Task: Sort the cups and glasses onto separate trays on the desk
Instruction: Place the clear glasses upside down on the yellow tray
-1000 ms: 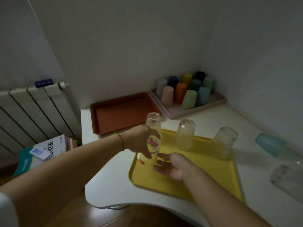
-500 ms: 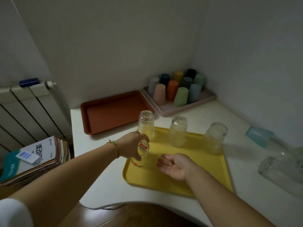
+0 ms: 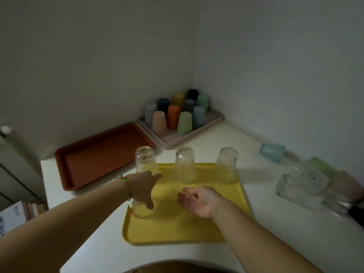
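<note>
A yellow tray (image 3: pixel 177 229) lies in front of me on the white desk. Three clear glasses stand upside down along its far edge: one (image 3: pixel 145 160), another (image 3: pixel 184 164) and a third (image 3: pixel 226 164). My left hand (image 3: pixel 141 188) is wrapped over a fourth clear glass with a red label (image 3: pixel 140 211), which stands on the tray's near left part. My right hand (image 3: pixel 198 200) rests palm up and open on the tray, holding nothing. Several coloured plastic cups (image 3: pixel 184 123) stand upside down on a pink tray (image 3: pixel 215 118) in the corner.
An orange-brown tray (image 3: pixel 98 156) lies at the back left with nothing on it. On the right of the desk lie a light blue cup (image 3: pixel 272 152), a green cup (image 3: pixel 323 166) and clear glasses (image 3: pixel 299 186). Books (image 3: pixel 17 213) and a radiator (image 3: pixel 15 164) are on the left.
My left hand has brought the labelled glass down and to the left onto the tray's near left part. My right hand has drawn away from it and stays open.
</note>
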